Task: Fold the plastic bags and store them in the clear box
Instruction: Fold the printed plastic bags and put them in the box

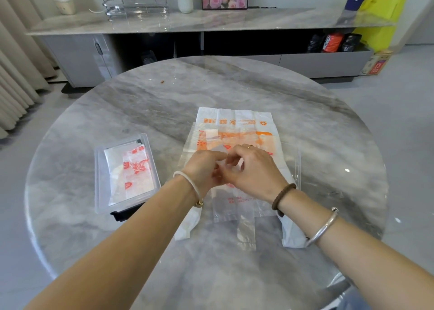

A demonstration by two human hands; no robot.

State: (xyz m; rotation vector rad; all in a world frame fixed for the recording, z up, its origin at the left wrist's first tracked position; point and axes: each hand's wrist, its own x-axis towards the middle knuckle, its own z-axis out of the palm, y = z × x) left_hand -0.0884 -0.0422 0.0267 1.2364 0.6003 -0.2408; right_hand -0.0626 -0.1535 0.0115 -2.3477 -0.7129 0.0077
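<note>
- Lying flat on the round marble table [164, 103], a little toward 3 o'clock from its centre, is a white plastic bag [234, 117] with orange print. Its two handles point to 6 o'clock, toward the person.
- Spread over it is a clear bag [234, 206], thin and see-through, with faint red lettering low down. One handle strip reaches toward 6 o'clock, and the orange print shows through the film.
- The left hand [202, 166] and right hand [253, 168] meet over the middle of the clear bag. The fingers of both are curled in, and the fingertips pinch a raised bit of the film between them.
- At 9 o'clock from the bags, near but apart, stands the clear box [99, 180], open on top. Inside it lie folded bags [133, 168], white and translucent with red print, packed flat and filling most of its floor.
- A dark piece [124, 213] shows under the box's 6 o'clock edge; I cannot tell what it is.
- The left wrist wears a white bangle [187, 180], and the right forearm a brown cord [283, 195] and a silver bangle [324, 227].
</note>
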